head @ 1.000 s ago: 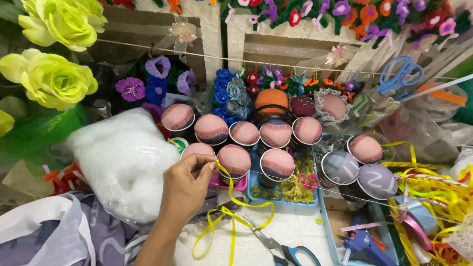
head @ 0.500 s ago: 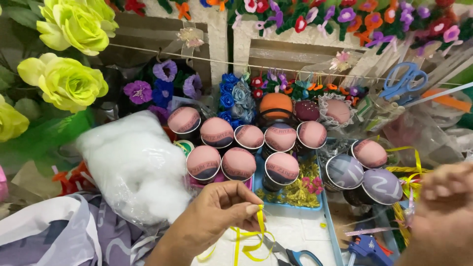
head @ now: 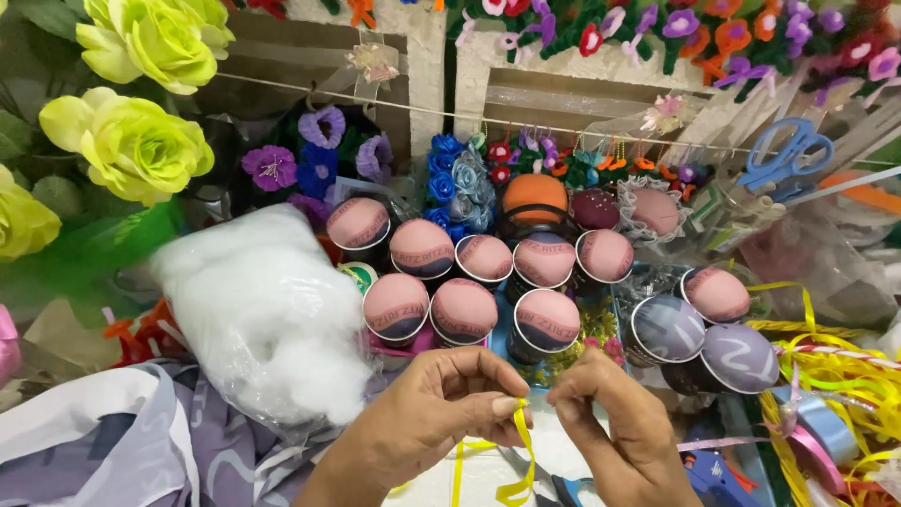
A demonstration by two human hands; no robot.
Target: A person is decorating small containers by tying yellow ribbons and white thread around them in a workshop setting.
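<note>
My left hand (head: 427, 422) pinches a thin yellow ribbon (head: 519, 460) between thumb and forefinger, low in the middle of the view. The ribbon hangs down from the fingers in a loop. My right hand (head: 615, 422) is right beside it, fingertips curled toward the same ribbon and almost touching the left fingers. Just beyond both hands stand several small round containers with pink fabric tops (head: 465, 310).
A clear bag of white stuffing (head: 263, 314) lies left of the hands. Yellow fabric roses (head: 136, 141) fill the upper left. Blue scissors (head: 784, 155) hang at upper right; another pair's blue handle (head: 568, 490) lies under the hands. Tangled yellow and pink ribbons (head: 831, 394) pile up right.
My left hand has pulled the yellow ribbon down and toward me from the containers. My right hand has come in from the right edge to meet it at the ribbon.
</note>
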